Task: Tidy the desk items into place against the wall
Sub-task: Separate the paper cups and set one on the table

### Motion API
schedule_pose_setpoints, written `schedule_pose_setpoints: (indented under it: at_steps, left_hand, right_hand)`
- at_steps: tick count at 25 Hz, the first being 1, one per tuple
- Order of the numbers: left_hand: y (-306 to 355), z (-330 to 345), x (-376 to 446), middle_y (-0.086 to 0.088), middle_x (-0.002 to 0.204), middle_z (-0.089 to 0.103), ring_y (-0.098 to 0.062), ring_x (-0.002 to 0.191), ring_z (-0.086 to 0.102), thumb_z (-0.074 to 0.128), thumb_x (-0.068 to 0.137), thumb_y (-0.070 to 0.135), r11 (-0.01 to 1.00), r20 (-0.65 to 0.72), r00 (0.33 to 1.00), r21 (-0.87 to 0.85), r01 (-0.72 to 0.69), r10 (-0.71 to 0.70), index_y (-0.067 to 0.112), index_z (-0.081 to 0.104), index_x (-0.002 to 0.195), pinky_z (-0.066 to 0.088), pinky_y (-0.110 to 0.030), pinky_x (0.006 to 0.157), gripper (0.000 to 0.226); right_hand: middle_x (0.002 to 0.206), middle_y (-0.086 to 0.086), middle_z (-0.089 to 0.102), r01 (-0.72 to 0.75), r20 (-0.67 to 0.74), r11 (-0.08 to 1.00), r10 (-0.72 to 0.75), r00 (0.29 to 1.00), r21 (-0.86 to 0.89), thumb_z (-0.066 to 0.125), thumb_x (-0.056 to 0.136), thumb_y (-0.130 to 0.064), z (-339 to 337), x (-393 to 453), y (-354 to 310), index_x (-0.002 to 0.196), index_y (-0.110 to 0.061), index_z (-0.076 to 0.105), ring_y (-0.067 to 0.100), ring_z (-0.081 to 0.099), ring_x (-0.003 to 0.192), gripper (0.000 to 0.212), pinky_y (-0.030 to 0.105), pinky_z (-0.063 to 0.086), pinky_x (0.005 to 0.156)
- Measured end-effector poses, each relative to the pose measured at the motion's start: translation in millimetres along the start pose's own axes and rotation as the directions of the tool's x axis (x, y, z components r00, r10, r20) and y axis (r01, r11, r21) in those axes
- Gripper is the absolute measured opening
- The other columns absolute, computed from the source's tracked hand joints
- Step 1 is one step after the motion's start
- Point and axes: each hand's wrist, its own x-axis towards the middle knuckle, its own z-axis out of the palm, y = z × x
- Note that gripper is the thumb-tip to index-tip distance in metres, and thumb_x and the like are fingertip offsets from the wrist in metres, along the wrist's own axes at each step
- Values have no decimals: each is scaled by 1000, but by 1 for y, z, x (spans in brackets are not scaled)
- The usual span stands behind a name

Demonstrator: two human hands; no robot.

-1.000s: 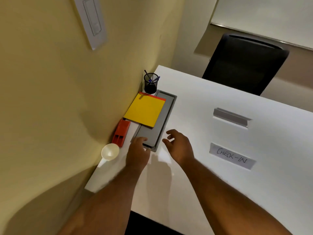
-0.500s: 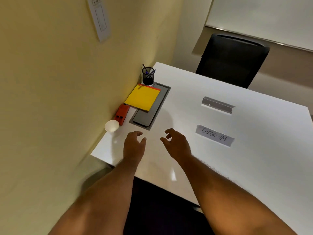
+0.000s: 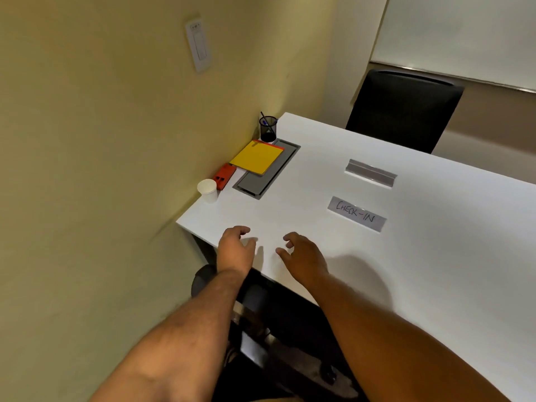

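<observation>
Along the yellow wall, on the white desk [image 3: 319,175], stand a white paper cup [image 3: 207,190], a red stapler [image 3: 224,175], a yellow notepad [image 3: 257,157] lying partly on a grey cable tray lid [image 3: 262,181], and a black mesh pen holder [image 3: 268,129] with pens. My left hand [image 3: 235,250] and my right hand [image 3: 304,258] hover over the desk's near edge, well short of those items. Both hold nothing, fingers loosely curled and apart.
A grey "CHECK-IN" label strip [image 3: 357,213] and a grey metal sign holder [image 3: 371,173] lie mid-desk. A black office chair [image 3: 403,111] stands at the far side. A wall switch [image 3: 198,44] is mounted above. A chair base [image 3: 255,297] shows under the desk.
Both hands have drawn back from the grey tray lid toward the desk's near edge. The view has pulled away, so the items look farther off.
</observation>
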Motion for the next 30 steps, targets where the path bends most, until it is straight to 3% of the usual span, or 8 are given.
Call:
schedule_pose_setpoints:
  at_steps: [7, 11, 17, 20, 23, 26, 30]
  left_hand:
    - [-6, -42, -10, -1, 132, 64, -23, 118, 63, 70, 94, 26, 973, -13, 1000, 229, 3, 0, 19, 67, 127, 51, -40, 106, 34]
    - [-11, -60, 14, -4, 133, 62, -22, 113, 62, 72, 93, 25, 982, -16, 999, 187, 32, -29, 17, 66, 129, 48, -28, 94, 37]
    - [-32, -78, 79, -6, 133, 61, -26, 120, 60, 73, 92, 21, 978, 25, 1000, 207, 0, -6, 15, 65, 127, 49, -37, 106, 36]
    - [-45, -90, 133, -4, 131, 61, -24, 113, 61, 75, 90, 22, 971, 37, 999, 237, -37, 29, 17, 65, 123, 51, -36, 97, 34]
    - [-60, -100, 194, -4, 132, 59, -26, 114, 61, 77, 88, 21, 935, 105, 992, 339, -107, 76, 16, 65, 118, 54, -39, 95, 32]
    - [-80, -106, 240, -2, 150, 48, -30, 128, 55, 76, 90, 21, 851, 242, 968, 491, -185, 71, 14, 66, 125, 53, -44, 104, 38]
    - [-103, -100, 279, 7, 166, 30, -26, 136, 48, 75, 91, 26, 719, 403, 914, 623, -308, 42, 17, 70, 128, 55, -45, 101, 38]
  right_hand:
    - [134, -1, 66, 46, 24, 994, -48, 999, 102, 68, 98, -45, -7, -7, -26, 134, -24, 60, 22, 64, 122, 43, 30, 52, 101]
    - [135, 1, 66, 63, -12, 990, -62, 998, 124, 67, 98, -45, -9, 9, -44, 134, -24, 61, 24, 65, 120, 42, 34, 56, 100]
    - [136, -1, 64, 77, 25, 995, -79, 997, 70, 68, 97, -45, 19, 57, -79, 138, -25, 58, 19, 66, 119, 47, 34, 56, 99]
    - [143, 1, 58, 58, 61, 998, -59, 996, 17, 71, 96, -45, 45, 95, -106, 143, -24, 54, 24, 59, 129, 54, 41, 53, 105]
    - [150, 2, 53, 22, 111, 1000, -21, 994, -8, 71, 96, -44, 73, 134, -131, 146, -25, 51, 25, 55, 134, 57, 40, 51, 107]
    - [153, 3, 49, -5, 156, 1000, 8, 988, -21, 72, 95, -43, 99, 164, -153, 147, -25, 50, 25, 56, 132, 59, 40, 52, 107]
    - [157, 3, 46, -28, 233, 997, 43, 971, -69, 72, 96, -42, 126, 189, -164, 149, -24, 47, 26, 54, 135, 62, 39, 50, 110]
